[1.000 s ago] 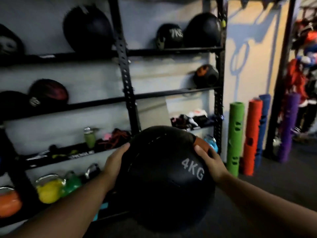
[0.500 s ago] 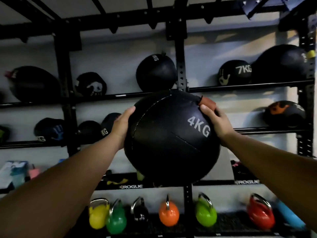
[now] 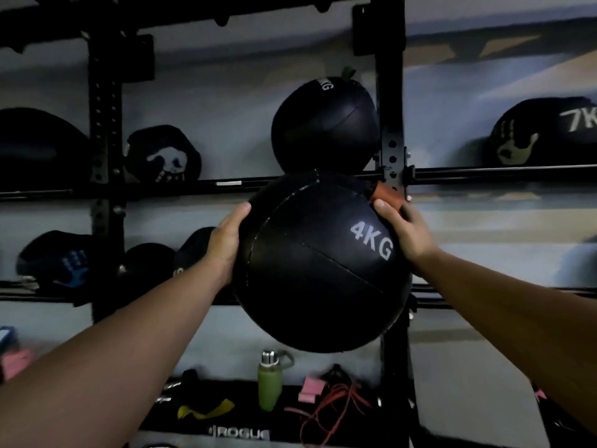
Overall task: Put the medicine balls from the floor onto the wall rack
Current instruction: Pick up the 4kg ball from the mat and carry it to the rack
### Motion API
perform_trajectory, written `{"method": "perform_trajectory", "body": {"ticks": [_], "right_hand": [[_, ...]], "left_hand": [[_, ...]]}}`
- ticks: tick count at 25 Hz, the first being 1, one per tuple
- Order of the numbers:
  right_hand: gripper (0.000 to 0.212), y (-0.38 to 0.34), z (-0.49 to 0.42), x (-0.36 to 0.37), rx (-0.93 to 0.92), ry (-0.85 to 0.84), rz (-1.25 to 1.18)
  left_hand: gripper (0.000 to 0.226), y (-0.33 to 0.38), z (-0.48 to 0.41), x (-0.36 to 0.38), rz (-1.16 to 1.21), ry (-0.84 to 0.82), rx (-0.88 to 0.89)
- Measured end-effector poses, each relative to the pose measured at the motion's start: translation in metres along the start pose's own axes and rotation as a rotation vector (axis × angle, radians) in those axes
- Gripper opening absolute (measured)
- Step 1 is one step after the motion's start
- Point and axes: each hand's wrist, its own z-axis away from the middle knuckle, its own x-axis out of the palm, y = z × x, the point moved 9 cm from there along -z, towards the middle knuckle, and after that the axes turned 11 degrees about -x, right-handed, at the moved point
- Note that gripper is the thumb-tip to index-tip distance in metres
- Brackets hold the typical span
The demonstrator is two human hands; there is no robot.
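**Wall rack ahead, 4KG ball held up to it**

Dim gym wall behind a black rack (image 3: 392, 101). Both grips clamped on the 4KG ball (image 3: 319, 263): left hand (image 3: 226, 240) flat on its left side, right hand (image 3: 403, 231) on its upper right, fingers over an orange tab (image 3: 386, 194). Ball in the air, in front of the rack's upright, between two shelf rails. Just above it, another black ball (image 3: 324, 124) on the upper shelf. Farther right, a 7KG ball (image 3: 546, 134). Below, a green bottle (image 3: 269, 381) and a red rope (image 3: 336, 405).

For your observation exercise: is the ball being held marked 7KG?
No, the held ball reads 4KG, gripped by the left hand and right hand.
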Motion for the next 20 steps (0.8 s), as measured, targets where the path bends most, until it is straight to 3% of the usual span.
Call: {"method": "perform_trajectory", "body": {"ticks": [2,5,9,10,14,20], "right_hand": [[0.094,0.064,-0.038,0.006,0.019,0.038,0.051],[0.086,0.154,-0.093,0.009,0.072,0.082,0.107],[0.046,0.248,-0.165,0.022,0.023,0.08,0.161],[0.049,0.26,-0.178,0.023,-0.008,0.08,0.183],[0.05,0.294,-0.201,0.012,-0.04,0.099,0.16],[0.058,0.292,-0.184,0.006,-0.019,0.084,0.217]], "left_hand": [[0.087,-0.031,-0.078,0.001,0.01,-0.009,-0.039],[0.084,-0.069,-0.191,0.014,0.0,-0.034,-0.087],[0.047,-0.104,-0.298,0.034,-0.162,-0.056,0.021],[0.046,-0.105,-0.309,0.038,-0.195,-0.059,0.092],[0.079,-0.105,-0.326,0.065,-0.304,-0.197,0.267],[0.086,-0.107,-0.314,0.066,-0.313,-0.181,0.247]]}}
